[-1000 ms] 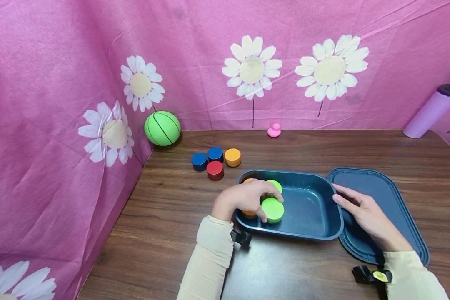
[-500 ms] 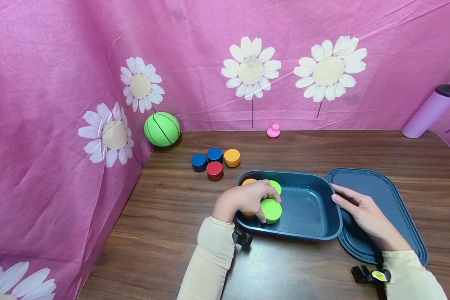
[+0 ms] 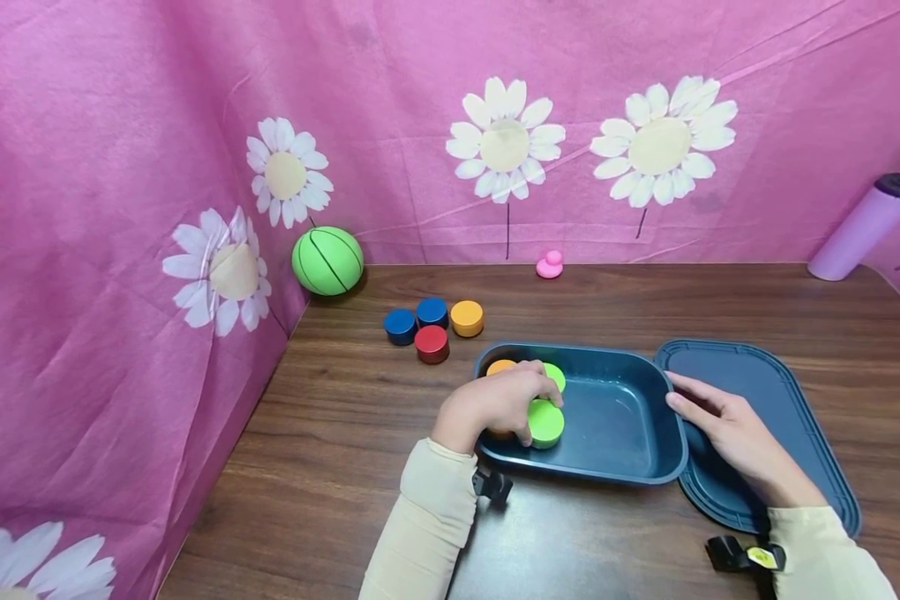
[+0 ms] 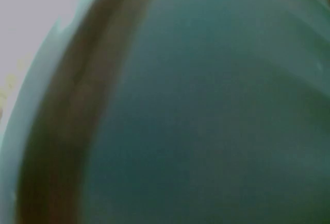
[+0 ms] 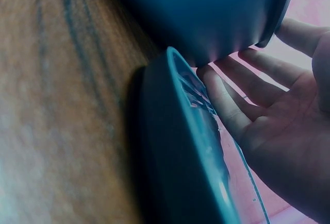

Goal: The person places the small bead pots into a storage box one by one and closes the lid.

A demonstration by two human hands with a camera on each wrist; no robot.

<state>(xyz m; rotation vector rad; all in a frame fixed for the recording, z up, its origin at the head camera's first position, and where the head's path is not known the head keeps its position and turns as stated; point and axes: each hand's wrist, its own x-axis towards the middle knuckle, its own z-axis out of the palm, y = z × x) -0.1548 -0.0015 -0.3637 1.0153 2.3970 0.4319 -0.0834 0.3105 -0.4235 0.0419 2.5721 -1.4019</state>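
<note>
My left hand [image 3: 506,402] reaches into the left end of a dark blue rectangular tub [image 3: 630,367]. Its thumb and fingers curl round a light green round disc [image 3: 546,423]. Behind that disc is another green disc [image 3: 555,377], and an orange disc [image 3: 501,366] shows past the hand; more orange is partly hidden beneath it. My right hand [image 3: 735,429] touches the tub's right end with fairly straight fingers [image 5: 227,105] on the outer wall and the thumb at the rim. The left wrist view is a blur of the tub's blue-green surface [image 4: 206,105].
A matching blue lid [image 3: 757,383] lies under my right hand. Left of the tub stand two blue discs [image 3: 401,327], a red disc [image 3: 432,344] and a yellow-orange disc [image 3: 467,318]. Farther back are a green ball [image 3: 327,261], a pink rubber duck [image 3: 550,265] and a purple pump [image 3: 858,233].
Both hands keep nearly the same places. My left hand still holds the green disc, which has shifted only slightly. The whole view drifts a little.
</note>
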